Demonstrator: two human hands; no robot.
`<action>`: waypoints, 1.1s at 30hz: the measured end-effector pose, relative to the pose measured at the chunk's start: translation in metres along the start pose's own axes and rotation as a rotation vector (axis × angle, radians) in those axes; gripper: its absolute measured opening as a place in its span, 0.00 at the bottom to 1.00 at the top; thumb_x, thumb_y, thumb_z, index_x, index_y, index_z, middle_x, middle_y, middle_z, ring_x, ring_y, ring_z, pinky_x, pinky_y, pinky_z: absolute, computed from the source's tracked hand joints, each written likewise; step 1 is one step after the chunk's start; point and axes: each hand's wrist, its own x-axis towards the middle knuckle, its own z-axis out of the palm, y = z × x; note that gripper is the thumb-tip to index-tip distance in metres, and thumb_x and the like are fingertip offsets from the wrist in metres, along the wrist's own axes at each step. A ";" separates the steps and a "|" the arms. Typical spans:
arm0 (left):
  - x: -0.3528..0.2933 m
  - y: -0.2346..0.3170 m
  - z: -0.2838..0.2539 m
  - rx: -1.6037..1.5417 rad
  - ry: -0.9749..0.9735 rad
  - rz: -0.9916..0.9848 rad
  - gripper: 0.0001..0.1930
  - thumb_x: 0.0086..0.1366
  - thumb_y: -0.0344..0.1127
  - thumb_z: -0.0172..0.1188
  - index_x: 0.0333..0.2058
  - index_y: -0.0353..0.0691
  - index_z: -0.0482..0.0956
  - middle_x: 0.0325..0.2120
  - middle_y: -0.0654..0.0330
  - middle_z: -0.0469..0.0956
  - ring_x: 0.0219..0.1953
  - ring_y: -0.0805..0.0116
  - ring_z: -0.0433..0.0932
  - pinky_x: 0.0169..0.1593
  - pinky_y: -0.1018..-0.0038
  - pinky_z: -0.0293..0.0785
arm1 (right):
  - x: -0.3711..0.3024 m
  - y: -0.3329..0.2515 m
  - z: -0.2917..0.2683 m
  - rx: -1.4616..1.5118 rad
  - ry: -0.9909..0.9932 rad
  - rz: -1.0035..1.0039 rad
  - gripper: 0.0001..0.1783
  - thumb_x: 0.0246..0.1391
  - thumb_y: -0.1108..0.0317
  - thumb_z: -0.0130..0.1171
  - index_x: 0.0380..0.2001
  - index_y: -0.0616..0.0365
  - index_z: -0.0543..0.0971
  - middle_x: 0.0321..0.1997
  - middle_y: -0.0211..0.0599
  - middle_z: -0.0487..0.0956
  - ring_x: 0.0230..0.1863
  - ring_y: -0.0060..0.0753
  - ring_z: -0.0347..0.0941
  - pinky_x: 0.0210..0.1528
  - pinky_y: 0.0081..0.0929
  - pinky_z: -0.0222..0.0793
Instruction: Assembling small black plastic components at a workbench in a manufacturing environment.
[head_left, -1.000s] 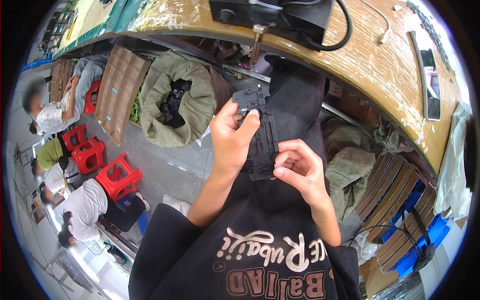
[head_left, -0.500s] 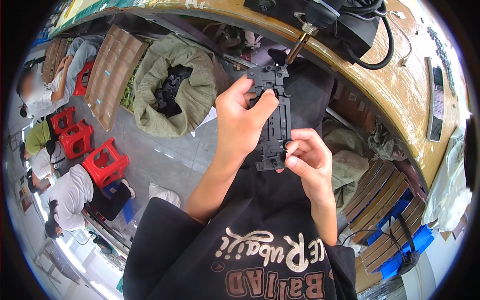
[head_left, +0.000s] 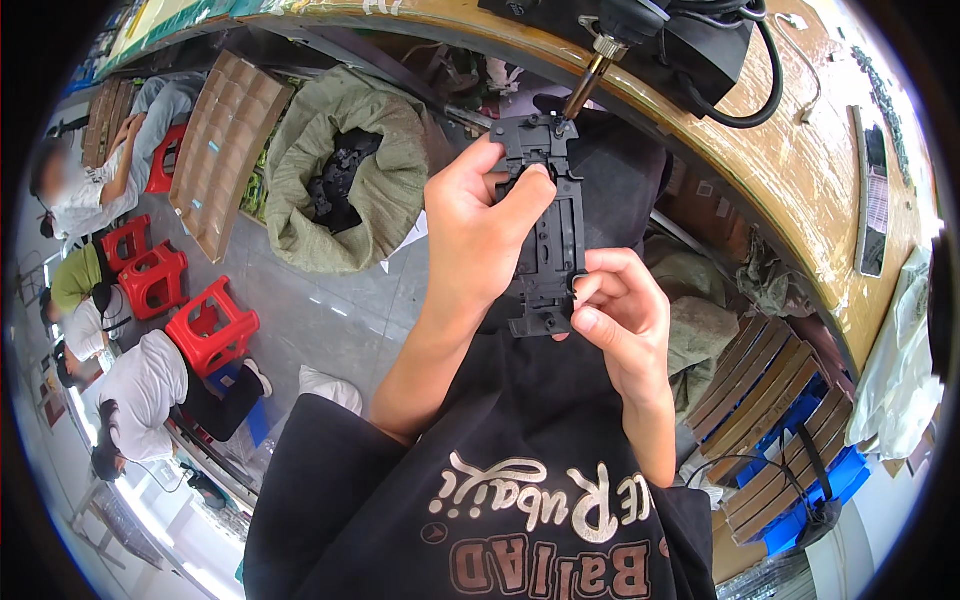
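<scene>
Workbench (head_left: 790,190), hands (head_left: 472,235) half-curled, on black frame (head_left: 553,240)

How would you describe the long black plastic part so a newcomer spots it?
Find the tan wooden workbench; a black, metal-tipped tool overhangs its edge. Below that tip in the picture, between the bare left hand and right hand, is the long black plastic part. Unlike the jumbled black pieces in the green woven sack, it is held singly, slotted face showing.
</scene>
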 end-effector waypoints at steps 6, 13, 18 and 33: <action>0.001 0.000 -0.001 -0.017 -0.001 0.005 0.08 0.52 0.21 0.51 0.33 0.31 0.72 0.21 0.69 0.70 0.19 0.88 0.62 0.20 0.88 0.57 | 0.000 -0.002 0.003 -0.011 -0.005 -0.021 0.20 0.44 0.80 0.56 0.42 0.67 0.64 0.26 0.35 0.70 0.29 0.22 0.67 0.33 0.20 0.67; 0.000 0.002 -0.002 -0.018 0.001 -0.005 0.07 0.52 0.21 0.51 0.32 0.31 0.72 0.21 0.69 0.70 0.19 0.88 0.62 0.20 0.88 0.56 | 0.000 -0.007 0.006 -0.081 -0.010 -0.062 0.20 0.44 0.81 0.55 0.42 0.67 0.64 0.26 0.35 0.71 0.28 0.22 0.67 0.33 0.19 0.66; 0.002 -0.007 -0.001 0.005 -0.018 0.099 0.08 0.52 0.21 0.51 0.33 0.31 0.72 0.21 0.69 0.70 0.19 0.88 0.62 0.20 0.88 0.57 | 0.000 -0.003 0.001 -0.094 0.043 -0.035 0.18 0.45 0.81 0.54 0.42 0.67 0.65 0.26 0.34 0.71 0.28 0.21 0.67 0.33 0.19 0.67; -0.019 -0.044 0.005 0.098 -0.255 0.027 0.17 0.52 0.20 0.48 0.43 0.33 0.69 0.26 0.69 0.70 0.24 0.88 0.64 0.26 0.88 0.62 | -0.035 0.018 -0.036 -0.130 0.087 0.055 0.17 0.45 0.80 0.54 0.40 0.65 0.66 0.26 0.32 0.71 0.28 0.20 0.68 0.34 0.18 0.65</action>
